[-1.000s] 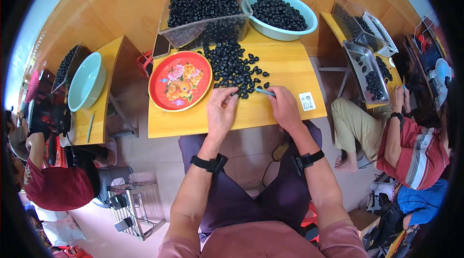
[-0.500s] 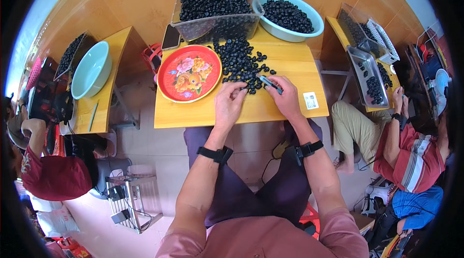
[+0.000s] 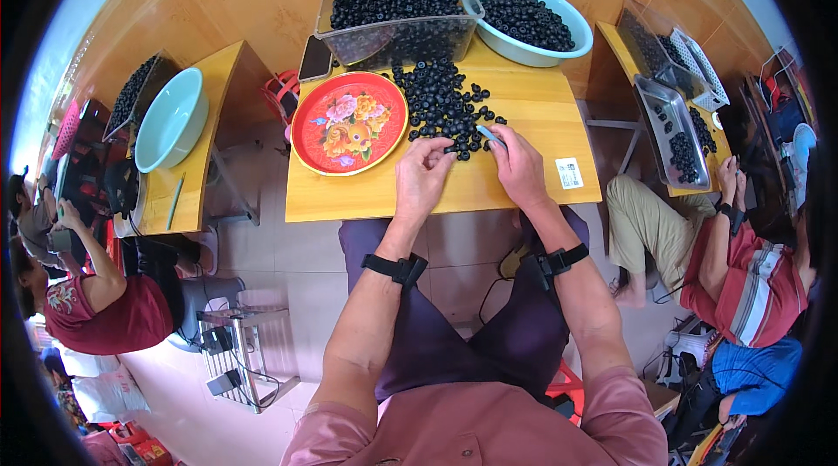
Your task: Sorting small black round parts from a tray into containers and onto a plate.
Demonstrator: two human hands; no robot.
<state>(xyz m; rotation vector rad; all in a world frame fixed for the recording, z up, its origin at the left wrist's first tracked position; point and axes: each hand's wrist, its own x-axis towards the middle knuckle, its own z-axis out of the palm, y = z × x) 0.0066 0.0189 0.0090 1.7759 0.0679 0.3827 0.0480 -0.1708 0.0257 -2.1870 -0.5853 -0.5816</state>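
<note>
A loose pile of small black round parts (image 3: pixel 447 104), some with a ring-like look, spreads over the wooden table (image 3: pixel 367 200). At its near edge my left hand (image 3: pixel 422 176) is closed, thumb and fingertips pinched around one black part that is mostly hidden. My right hand (image 3: pixel 520 166) grips a slim blue-grey hand tool (image 3: pixel 489 136), whose tip points up and left over the parts; its exact kind is hard to make out. Left of the pile lies a round red tray (image 3: pixel 307 136) with a flower and fruit pattern.
Behind the pile stand a clear plastic bin (image 3: pixel 397 34) and a light-blue basin (image 3: pixel 552 56), both full of black parts. A phone (image 3: pixel 315 58) lies beside the bin, a white label (image 3: pixel 570 173) at right. Co-workers sit at side tables, with another basin (image 3: pixel 170 121) and a metal tray (image 3: pixel 672 134).
The whole view has shifted slightly. The tool in my right hand has tilted, and less of it shows. My left hand stays pinched at the pile's near edge. The left co-worker's arm has moved.
</note>
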